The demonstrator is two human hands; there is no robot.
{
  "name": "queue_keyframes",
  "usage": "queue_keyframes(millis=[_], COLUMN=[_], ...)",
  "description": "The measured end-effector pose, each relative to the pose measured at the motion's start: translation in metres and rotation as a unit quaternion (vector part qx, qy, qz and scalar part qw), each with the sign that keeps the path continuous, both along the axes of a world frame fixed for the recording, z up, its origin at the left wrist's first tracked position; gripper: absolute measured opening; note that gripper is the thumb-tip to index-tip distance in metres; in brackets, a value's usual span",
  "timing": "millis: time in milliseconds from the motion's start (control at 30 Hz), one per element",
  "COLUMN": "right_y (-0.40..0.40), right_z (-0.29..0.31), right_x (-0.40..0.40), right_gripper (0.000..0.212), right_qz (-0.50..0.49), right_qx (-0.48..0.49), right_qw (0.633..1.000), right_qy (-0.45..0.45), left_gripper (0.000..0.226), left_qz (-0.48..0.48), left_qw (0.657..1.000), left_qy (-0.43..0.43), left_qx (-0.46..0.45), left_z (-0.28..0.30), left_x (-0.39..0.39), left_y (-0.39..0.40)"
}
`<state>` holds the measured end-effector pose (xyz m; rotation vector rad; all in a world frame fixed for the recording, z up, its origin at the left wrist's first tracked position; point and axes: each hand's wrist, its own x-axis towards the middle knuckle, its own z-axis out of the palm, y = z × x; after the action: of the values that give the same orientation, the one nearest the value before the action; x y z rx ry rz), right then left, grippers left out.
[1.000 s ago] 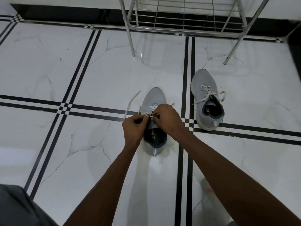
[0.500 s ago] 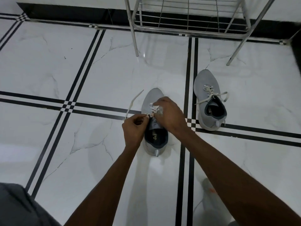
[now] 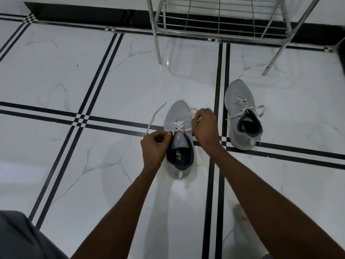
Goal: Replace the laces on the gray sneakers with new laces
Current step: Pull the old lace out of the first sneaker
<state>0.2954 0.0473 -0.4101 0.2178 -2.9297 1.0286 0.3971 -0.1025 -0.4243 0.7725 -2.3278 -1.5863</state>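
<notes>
A gray sneaker [image 3: 178,116] stands on the white tiled floor, toe away from me, with a white lace [image 3: 178,126] crossed over its front eyelets. My left hand [image 3: 154,146] pinches the left lace end at the shoe's left edge; that strand [image 3: 155,116] trails up and left over the floor. My right hand [image 3: 205,126] grips the right lace end, drawn out to the right of the shoe. The second gray sneaker [image 3: 241,114] sits to the right, laced and loosely tied.
A metal wire rack [image 3: 220,23] stands at the back, its legs [image 3: 158,51] on the floor behind the shoes. Black stripe lines cross the white marble floor [image 3: 93,165]. A dark cloth [image 3: 20,238] shows at the bottom left.
My right hand has pulled away from the shoe's tongue to the right, drawing the lace out. The crossed lacing is now uncovered. My left hand has stayed at the left eyelets.
</notes>
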Motion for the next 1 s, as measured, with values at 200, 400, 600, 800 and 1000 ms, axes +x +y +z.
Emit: queue_keyframes(millis=[200,400,600,800,1000], right_y=[0.021,-0.001,0.025,0.016,0.015], right_z=[0.003,-0.003,-0.007,-0.006,-0.008], right_x=[-0.010,0.031,0.024,0.025,0.026], right_gripper=[0.053,0.021,0.012,0.012,0.011], right_qz=[0.012,0.089,-0.028,0.011,-0.008], right_qx=[-0.086,0.023,-0.120,-0.131,-0.155], right_qw=[0.994,0.991,0.982,0.976,0.966], right_qy=[-0.067,-0.102,-0.146,-0.175,-0.208], left_gripper=[0.020,0.024,0.004,0.022,0.015], left_qz=[-0.006,-0.048,0.012,-0.174,-0.220], left_qw=[0.999,0.994,0.994,0.955,0.938], left_qy=[-0.006,-0.019,-0.030,0.043,0.032], left_qx=[-0.035,-0.096,-0.105,-0.237,-0.266], left_z=[0.000,0.002,0.006,0.013,0.004], left_x=[0.006,0.000,0.001,-0.020,-0.030], left_y=[0.001,0.009,-0.008,0.008,0.017])
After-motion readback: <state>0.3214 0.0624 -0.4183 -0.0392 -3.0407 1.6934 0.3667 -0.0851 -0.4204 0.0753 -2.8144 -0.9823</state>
